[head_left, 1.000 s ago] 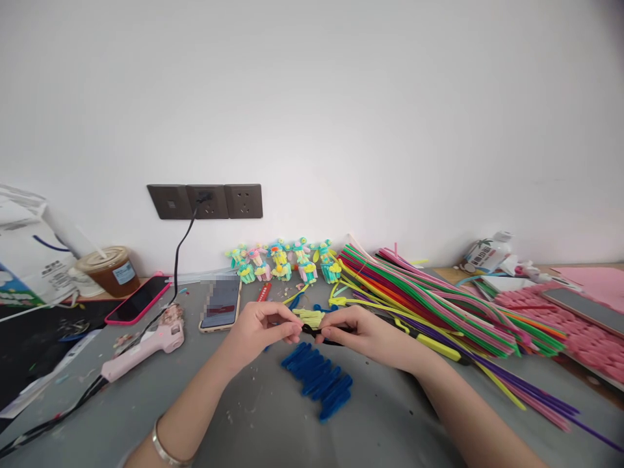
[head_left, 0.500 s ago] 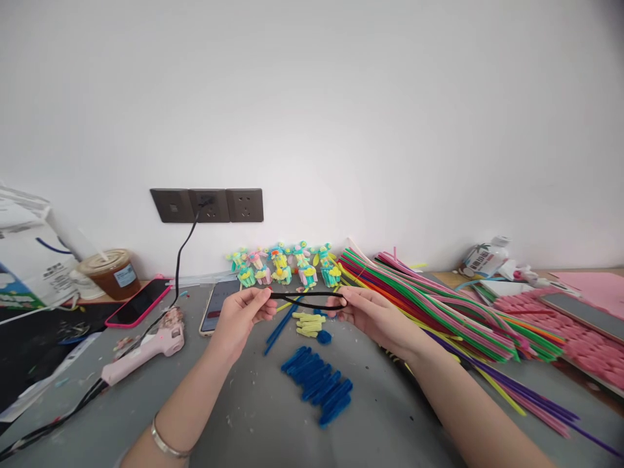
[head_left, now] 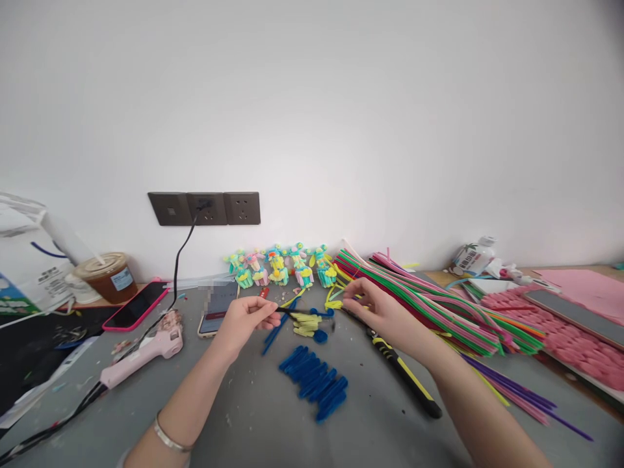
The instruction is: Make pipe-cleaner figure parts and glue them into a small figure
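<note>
Pinched between thumb and fingers, one end of a thin black stem point(head_left: 292, 312) is in the grip of the left hand point(head_left: 247, 320); the rest reaches out toward the right, above the surface point(head_left: 234, 422), its far end blurred. The right hand point(head_left: 387, 318) is beside that free end, apart from it, with its fingers loosely curled and nothing clearly held between them (a loose, half-open hand, as far as the blur lets one judge).

Just under the stem lies a pale yellow folded piece point(head_left: 305, 327), with a small blue coil point(head_left: 320, 336) at its lower edge. Two straight blue stems point(head_left: 274, 335) slant beside it, and nearer the body a blue zigzag piece point(head_left: 312, 382) rests flat.

Close to the right forearm is a black and yellow tool handle point(head_left: 412, 385); beyond it spreads a bundle of coloured stems point(head_left: 429, 292). Small fuzzy figures point(head_left: 277, 265) stand by the wall point(head_left: 312, 130), and a pink glue gun point(head_left: 139, 354) lies off to the left.

The step in hand looks like handling the black stem, not yet bent into any clear shape. To work it with both hands, the move would call for a steady left pinch and a light, precise right pinch on the free end.
</note>
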A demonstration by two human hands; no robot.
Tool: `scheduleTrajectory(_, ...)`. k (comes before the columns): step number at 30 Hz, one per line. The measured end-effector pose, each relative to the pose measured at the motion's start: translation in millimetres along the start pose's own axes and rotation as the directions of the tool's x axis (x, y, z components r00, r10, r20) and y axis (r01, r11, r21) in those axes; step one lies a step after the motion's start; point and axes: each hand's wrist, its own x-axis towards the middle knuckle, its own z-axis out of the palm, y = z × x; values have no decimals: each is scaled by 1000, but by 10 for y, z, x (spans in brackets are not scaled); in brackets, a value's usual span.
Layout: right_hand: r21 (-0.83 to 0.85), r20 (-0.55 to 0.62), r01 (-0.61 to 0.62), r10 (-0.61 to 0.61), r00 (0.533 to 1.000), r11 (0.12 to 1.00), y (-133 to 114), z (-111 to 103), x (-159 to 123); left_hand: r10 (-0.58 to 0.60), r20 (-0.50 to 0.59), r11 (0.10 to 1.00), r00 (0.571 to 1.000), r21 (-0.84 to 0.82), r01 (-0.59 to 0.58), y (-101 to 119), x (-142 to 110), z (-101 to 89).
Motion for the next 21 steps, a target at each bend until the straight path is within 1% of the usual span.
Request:
scheduleTrajectory(1, -180, -28, -28, 23, 999, 983, 39, -57, -101, 3, -30, 1000, 1000, -30, -4, 0, 6, -8)
scheduleTrajectory(2, -352, -39, -71, 61, 997, 933, 95, -110, -216, 5, -49, 998, 999, -61, -8, 0, 11, -11)
scheduleTrajectory(3, -499, -62, -127, 110, 992, 858, 164, -153, -335, 5, -56, 996, 998, -92, -10, 0, 13, -9)
scheduleTrajectory(4, -616, -93, -198, 179, 979, 762, 243, -184, -450, 1, -49, 992, 999, -122, -7, -2, 15, -4)
scheduleTrajectory(5, -700, -125, -260, 244, 962, 665, 324, -203, -554, -6, -35, 988, 999, -152, 1, -5, 15, 3)
scheduleTrajectory(6, -753, -134, -274, 269, 954, 598, 402, -211, -641, -15, -16, 983, 1000, -181, 12, -9, 16, 11)
scheduleTrajectory(8, -818, -149, -275, 274, 950, 506, 522, -205, -748, -33, 20, 972, 999, -233, 37, -18, 18, 21)
scheduleTrajectory(9, -835, -156, -270, 263, 952, 480, 560, -198, -769, -42, 31, 965, 999, -256, 49, -22, 20, 22)
scheduleTrajectory(12, -858, -157, -256, 248, 956, 445, 581, -190, -738, -70, 31, 951, 997, -300, 76, -26, 29, 13)
scheduleTrajectory(17, -878, -77, -212, 309, 948, 430, 482, -223, -616, -87, 8, 946, 996, -314, 85, -25, 40, -7)
scheduleTrajectory(19, -865, -38, -196, 329, 944, 462, 462, -274, -602, -88, 2, 944, 996, -319, 84, -27, 43, -8)
scheduleTrajectory(21, -809, 6, -206, 358, 934, 551, 458, -372, -617, -89, 1, 941, 996, -329, 84, -30, 46, -2)
